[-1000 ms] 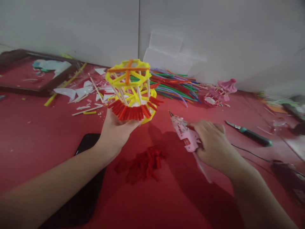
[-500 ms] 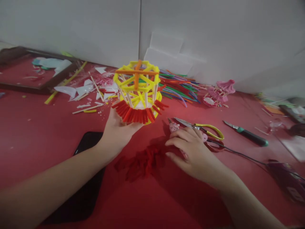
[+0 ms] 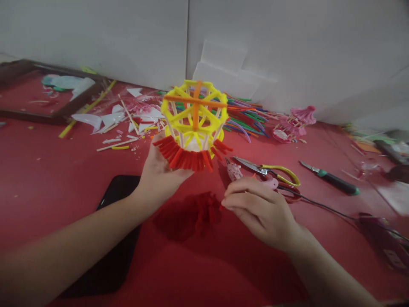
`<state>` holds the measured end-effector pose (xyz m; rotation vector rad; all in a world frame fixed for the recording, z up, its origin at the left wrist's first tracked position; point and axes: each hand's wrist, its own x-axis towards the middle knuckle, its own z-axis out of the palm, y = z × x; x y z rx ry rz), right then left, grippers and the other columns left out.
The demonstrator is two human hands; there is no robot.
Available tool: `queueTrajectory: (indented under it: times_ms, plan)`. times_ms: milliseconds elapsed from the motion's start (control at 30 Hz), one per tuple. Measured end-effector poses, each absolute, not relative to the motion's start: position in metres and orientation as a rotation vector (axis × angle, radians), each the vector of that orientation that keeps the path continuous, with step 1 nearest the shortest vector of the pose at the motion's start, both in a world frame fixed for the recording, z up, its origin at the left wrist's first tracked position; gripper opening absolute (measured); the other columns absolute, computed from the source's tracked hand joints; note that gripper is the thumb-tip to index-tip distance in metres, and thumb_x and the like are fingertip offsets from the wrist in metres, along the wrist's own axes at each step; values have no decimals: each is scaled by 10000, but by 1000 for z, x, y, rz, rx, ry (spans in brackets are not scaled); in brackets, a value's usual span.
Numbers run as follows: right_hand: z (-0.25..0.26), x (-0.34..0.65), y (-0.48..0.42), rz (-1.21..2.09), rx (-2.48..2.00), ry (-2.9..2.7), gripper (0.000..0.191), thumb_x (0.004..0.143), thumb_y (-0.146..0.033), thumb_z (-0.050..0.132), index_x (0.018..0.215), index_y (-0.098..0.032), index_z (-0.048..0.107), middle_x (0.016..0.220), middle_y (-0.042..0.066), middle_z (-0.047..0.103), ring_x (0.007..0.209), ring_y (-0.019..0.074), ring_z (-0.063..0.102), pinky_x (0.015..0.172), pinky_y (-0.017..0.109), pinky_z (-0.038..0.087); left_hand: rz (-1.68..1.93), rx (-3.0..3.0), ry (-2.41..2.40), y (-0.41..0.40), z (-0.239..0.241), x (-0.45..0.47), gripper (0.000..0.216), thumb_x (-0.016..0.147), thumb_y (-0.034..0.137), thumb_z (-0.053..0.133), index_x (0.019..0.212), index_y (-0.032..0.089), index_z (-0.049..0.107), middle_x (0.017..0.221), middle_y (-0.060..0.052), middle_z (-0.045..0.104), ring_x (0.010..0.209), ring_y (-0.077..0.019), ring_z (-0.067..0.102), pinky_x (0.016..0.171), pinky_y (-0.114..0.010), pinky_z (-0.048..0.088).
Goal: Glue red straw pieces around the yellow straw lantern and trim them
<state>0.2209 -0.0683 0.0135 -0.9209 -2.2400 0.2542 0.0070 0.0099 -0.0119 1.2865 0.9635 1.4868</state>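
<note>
My left hand is closed around the base of a lantern frame and holds it up off the red table. The frame is made of yellow rods with an orange cross on top and a red fringe round its lower rim. My right hand lies low over the table, fingers pressed together, with the tips at the edge of a pile of short red pieces. What the fingertips pinch, if anything, I cannot make out. A pink glue gun lies on the table just behind that hand.
Yellow-handled scissors and a green-handled knife lie to the right. A black phone lies under my left forearm. Coloured straws, a pink model, white scraps and a dark frame lie along the wall.
My right hand put the pink glue gun down and moved left to the red pile. My left hand shifted the lantern slightly right and tilted it.
</note>
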Motion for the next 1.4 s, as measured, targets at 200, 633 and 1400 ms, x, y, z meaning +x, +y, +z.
queueTrajectory:
  times_ms: [200, 633, 1400]
  plan:
    - [24, 219, -74, -229, -986, -2017, 353, 885, 24, 620, 1085, -258, 694, 933, 36, 716, 839, 198, 700, 763, 377, 583, 1502, 1362, 791, 7, -22, 7, 641, 564, 217, 964, 1106, 268, 625, 1202, -68, 788, 1138, -333, 762, 968, -448, 668]
    - [26, 206, -74, -457, -1104, -1945, 362, 857, -2, 709, 1117, -254, 705, 895, 52, 737, 771, 195, 713, 699, 383, 604, 1446, 1479, 755, 5, -27, 7, 729, 607, 187, 925, 1241, 308, 586, 1337, -77, 704, 1242, -314, 710, 1081, -469, 603]
    - [23, 210, -71, -539, -1081, -1990, 263, 883, -86, 722, 1116, -206, 723, 922, 40, 653, 798, 169, 663, 739, 343, 572, 1447, 1549, 644, 8, -34, 4, 725, 648, 169, 946, 1273, 294, 600, 1328, -95, 739, 1202, -352, 741, 1008, -512, 645]
